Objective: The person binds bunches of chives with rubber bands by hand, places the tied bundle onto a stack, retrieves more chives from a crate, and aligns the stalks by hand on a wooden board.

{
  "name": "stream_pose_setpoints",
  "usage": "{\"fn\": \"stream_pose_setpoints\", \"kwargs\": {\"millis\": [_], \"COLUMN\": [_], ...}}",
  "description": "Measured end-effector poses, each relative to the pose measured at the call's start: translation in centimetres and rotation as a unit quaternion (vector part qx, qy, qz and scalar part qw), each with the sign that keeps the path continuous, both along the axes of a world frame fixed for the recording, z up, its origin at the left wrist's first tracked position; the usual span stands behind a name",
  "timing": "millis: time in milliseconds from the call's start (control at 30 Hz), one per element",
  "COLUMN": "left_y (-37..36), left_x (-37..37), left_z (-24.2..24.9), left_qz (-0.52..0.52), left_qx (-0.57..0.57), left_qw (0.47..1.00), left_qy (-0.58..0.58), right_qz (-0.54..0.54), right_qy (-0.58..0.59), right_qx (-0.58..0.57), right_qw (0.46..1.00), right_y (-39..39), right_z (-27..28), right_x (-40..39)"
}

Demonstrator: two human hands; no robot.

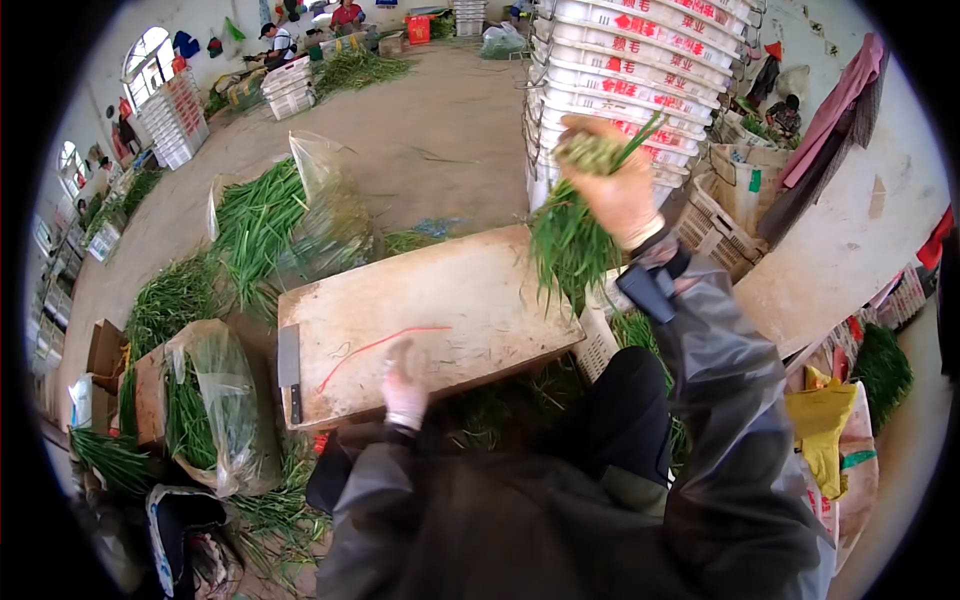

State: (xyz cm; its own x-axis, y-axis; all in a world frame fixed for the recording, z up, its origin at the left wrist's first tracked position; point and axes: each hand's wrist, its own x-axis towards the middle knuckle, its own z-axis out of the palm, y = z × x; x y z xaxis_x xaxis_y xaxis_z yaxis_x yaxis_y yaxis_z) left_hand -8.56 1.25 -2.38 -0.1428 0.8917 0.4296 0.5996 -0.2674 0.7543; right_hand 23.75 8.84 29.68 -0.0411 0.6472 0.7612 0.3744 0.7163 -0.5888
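Raised at the right, my right hand [615, 190] is closed around a bunch of green stalks [575, 240], whose leaves hang down past the board's right end. The pale cut ends show at the top of the fist. Over the front part of the wooden board [440, 290] is my left hand [403, 385], blurred by motion, so its fingers cannot be made out. A red strip [375, 345] lies on the board just left of that hand. At the board's left edge rests a cleaver [289, 365] with a black handle.
Bags of green stalks stand behind the board [262, 220] and at the left [190, 410]. Tall stacked white baskets [630, 90] rise behind my right hand. A white crate [598, 345] sits by my knee. People [347, 15] work in the background.
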Motion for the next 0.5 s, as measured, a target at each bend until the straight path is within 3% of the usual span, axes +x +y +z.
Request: {"fn": "stream_pose_setpoints", "kwargs": {"millis": [33,67,100,133,167,233,333,433,500], "left_y": [-0.6,-0.8,-1.9,-2.8,-3.1,-3.7,-4.8,-4.5,-5.0], "left_x": [1.3,2.8,4.1,5.1,5.9,7.3,8.1,8.7,8.9], "left_z": [-1.1,-2.7,-2.0,-1.2,-1.9,-1.2,-1.5,-5.9,-7.0], "left_qz": [-0.035,-0.108,-0.133,-0.200,-0.248,-0.220,-0.193,-0.260,-0.216], "left_qx": [-0.014,-0.135,-0.253,-0.307,-0.343,-0.416,-0.437,-0.347,-0.384], "left_qw": [0.996,0.934,0.843,0.755,0.704,0.585,0.505,0.496,0.507], "left_qy": [-0.076,-0.313,-0.456,-0.544,-0.571,-0.660,-0.719,-0.752,-0.741], "right_qz": [0.000,-0.030,-0.061,-0.026,0.011,0.045,0.101,0.118,0.116], "right_qy": [-0.062,-0.140,-0.217,-0.237,-0.257,-0.349,-0.431,-0.437,-0.449], "right_qx": [0.053,0.112,0.168,0.186,0.203,0.152,-0.059,-0.155,-0.181], "right_qw": [0.997,0.983,0.960,0.953,0.945,0.924,0.895,0.878,0.867], "right_y": [-0.9,-1.2,-1.3,-1.6,-2.0,-3.3,-7.3,-11.1,-11.8], "right_z": [-0.4,-1.6,-3.4,-5.9,-9.1,-17.1,-27.5,-31.9,-32.3], "right_x": [-1.2,-2.3,-3.3,-4.2,-5.0,-6.5,-7.1,-6.7,-6.4]}}
